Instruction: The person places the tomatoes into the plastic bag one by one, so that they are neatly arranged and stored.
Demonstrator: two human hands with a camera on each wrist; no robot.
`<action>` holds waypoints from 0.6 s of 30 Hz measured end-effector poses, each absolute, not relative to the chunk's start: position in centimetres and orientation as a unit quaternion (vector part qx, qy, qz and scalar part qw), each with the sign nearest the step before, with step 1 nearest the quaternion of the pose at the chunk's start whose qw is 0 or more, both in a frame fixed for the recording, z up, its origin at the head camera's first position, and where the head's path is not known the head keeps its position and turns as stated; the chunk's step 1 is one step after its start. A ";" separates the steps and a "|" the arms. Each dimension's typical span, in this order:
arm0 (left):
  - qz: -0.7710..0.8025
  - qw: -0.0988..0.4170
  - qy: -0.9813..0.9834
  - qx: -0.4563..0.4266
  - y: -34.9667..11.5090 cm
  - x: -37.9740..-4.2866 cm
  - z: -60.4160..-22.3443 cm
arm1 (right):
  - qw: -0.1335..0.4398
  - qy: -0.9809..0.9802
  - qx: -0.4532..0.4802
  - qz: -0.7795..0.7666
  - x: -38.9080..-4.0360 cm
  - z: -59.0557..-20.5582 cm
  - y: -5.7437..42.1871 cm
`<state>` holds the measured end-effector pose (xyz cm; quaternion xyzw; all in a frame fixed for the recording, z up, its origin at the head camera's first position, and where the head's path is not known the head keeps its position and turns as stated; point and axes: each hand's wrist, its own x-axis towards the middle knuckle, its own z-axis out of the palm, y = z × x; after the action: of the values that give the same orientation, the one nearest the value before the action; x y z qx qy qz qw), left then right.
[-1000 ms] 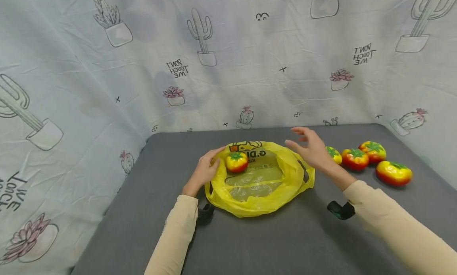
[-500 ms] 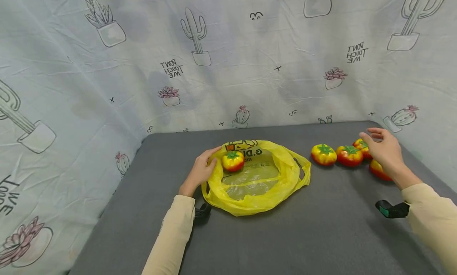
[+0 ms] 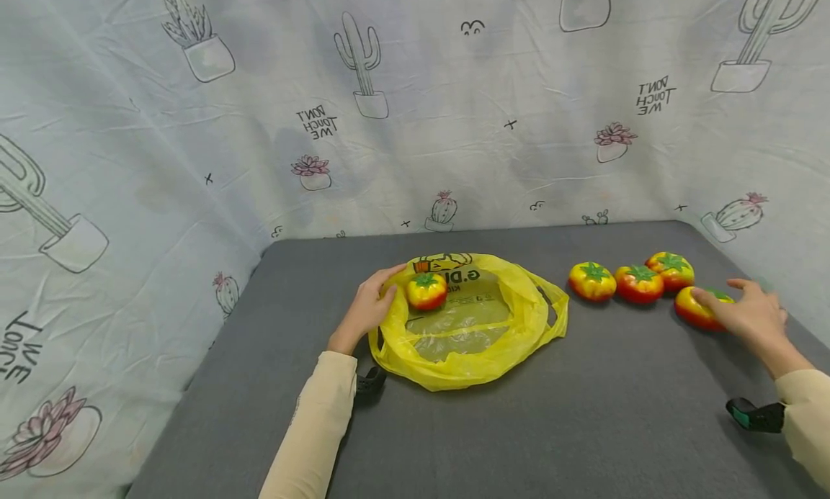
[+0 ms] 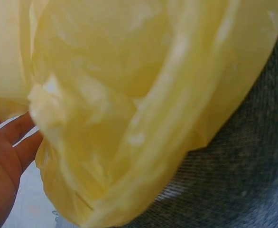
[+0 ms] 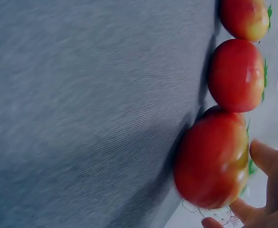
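Note:
A yellow plastic bag [image 3: 538, 319] lies with its mouth spread wide, and one red-and-yellow tomato [image 3: 428, 291] with a green top rests inside at its left. My left hand [image 3: 368, 308] is at the bag's left rim; in the left wrist view its straight fingers [image 4: 27, 137] go behind the yellow plastic. Over at the right, my right hand [image 3: 755, 315] reaches about the nearest tomato [image 3: 694, 310], thumb on the near side and fingers spread beyond. The right wrist view has this tomato [image 5: 210, 161] beside the fingertips [image 5: 260, 149], not gripped.
Three more tomatoes, a left one [image 3: 592, 281], a middle one [image 3: 638, 284] and a back one [image 3: 671, 270], sit close together right of the bag. A dark grey tabletop [image 3: 493, 441] lies under everything. Behind it hangs a cactus-print cloth [image 3: 415, 124].
My right hand has moved right from above the bag, past the other tomatoes, and down to the rightmost tomato. My left hand has stayed at the bag's rim.

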<state>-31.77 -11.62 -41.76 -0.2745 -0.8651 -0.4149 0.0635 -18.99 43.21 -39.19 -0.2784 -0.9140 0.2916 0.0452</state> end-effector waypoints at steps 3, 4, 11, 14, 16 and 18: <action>-0.416 0.064 -0.865 -0.274 -11.5 -31.8 -41.8 | 0.034 -0.914 -0.276 0.294 -18.7 -39.4 43.4; -0.416 0.065 -0.865 -0.273 -11.5 -31.8 -41.8 | 0.034 -0.916 -0.271 0.293 -18.6 -39.5 43.4; -0.413 0.072 -0.864 -0.280 -11.6 -31.8 -41.8 | 0.041 -0.934 -0.222 0.278 -18.2 -40.3 43.6; -0.414 0.072 -0.863 -0.280 -11.6 -31.8 -41.9 | 0.042 -0.938 -0.205 0.278 -18.2 -40.6 43.8; -0.416 0.072 -0.862 -0.280 -11.5 -31.8 -41.9 | 0.043 -0.938 -0.202 0.279 -18.2 -40.7 43.9; -0.416 0.073 -0.862 -0.280 -11.5 -31.8 -41.9 | 0.042 -0.937 -0.204 0.280 -18.0 -40.7 43.8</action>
<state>-31.82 -11.54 -41.86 -0.2801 -0.8620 -0.4161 0.0731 -18.05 43.77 -40.66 -0.2043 -0.9370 0.2801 0.0420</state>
